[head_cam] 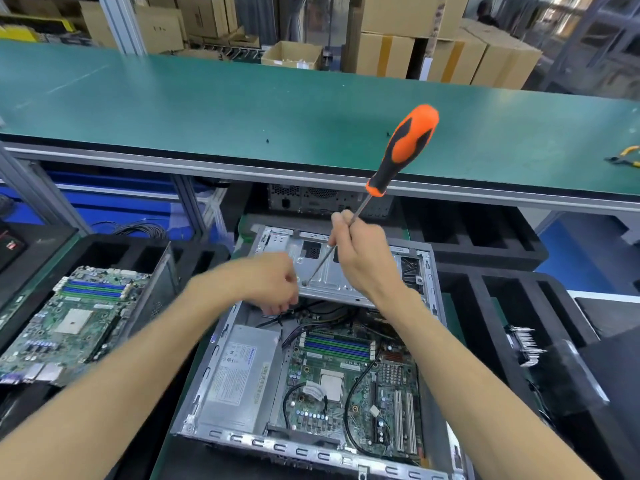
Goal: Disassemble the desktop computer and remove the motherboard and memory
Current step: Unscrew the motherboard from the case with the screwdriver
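Observation:
An open desktop case (221, 436) lies in front of me, its green motherboard (349, 386) with blue and green memory slots (337, 344) and a grey power supply (239, 375) inside. A silver drive cage (332, 271) covers the far end. My right hand (360, 254) pinches the metal shaft of an orange and black screwdriver (405, 147), whose tip rests on a screw in the cage. My left hand (273, 282), blurred, hovers with curled fingers at the cage's near edge, beside the tip; whether it holds anything is unclear.
A second bare motherboard (65, 323) lies on the left on black foam trays (485, 306). A long green bench (277, 109) runs across behind, with yellow-handled pliers (623, 157) at its right end. Another computer case (311, 199) sits under it. Cardboard boxes (384, 53) stand beyond.

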Demonstrator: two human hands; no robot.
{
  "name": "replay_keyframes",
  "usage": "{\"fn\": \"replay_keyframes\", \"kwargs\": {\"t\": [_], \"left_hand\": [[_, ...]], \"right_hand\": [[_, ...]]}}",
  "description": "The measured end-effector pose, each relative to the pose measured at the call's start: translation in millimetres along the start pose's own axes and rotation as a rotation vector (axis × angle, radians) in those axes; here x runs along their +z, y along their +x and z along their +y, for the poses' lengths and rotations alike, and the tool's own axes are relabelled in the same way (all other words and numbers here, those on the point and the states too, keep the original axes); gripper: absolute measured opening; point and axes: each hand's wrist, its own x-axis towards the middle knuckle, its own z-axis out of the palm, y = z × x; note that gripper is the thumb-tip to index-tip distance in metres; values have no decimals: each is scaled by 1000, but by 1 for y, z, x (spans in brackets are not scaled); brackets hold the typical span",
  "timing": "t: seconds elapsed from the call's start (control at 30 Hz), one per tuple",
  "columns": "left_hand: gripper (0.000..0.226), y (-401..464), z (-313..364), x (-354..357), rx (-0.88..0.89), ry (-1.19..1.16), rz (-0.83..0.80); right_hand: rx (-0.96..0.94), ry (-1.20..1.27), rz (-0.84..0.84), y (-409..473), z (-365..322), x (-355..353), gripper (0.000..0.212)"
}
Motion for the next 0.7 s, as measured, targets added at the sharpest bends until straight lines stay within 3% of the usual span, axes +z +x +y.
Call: {"fn": "replay_keyframes", "kwargs": {"t": [0.1,0.23,0.4,0.5,0.7], "left_hand": [[17,19,3,54,3,345,2],[14,46,6,100,19,527,29],[42,90,-5,126,-91,538,-62],[34,110,-7,130,-168,479,-33],[26,125,-10,144,-332,413,162]], "right_hand": [[-10,142,131,3,-5,-10,44],[-24,212,206,-6,-3,-19,51],[52,102,171,-43,25,-22,59],[109,73,190,-63,44,-23,64],[248,197,209,-86,72,-26,49]]}}
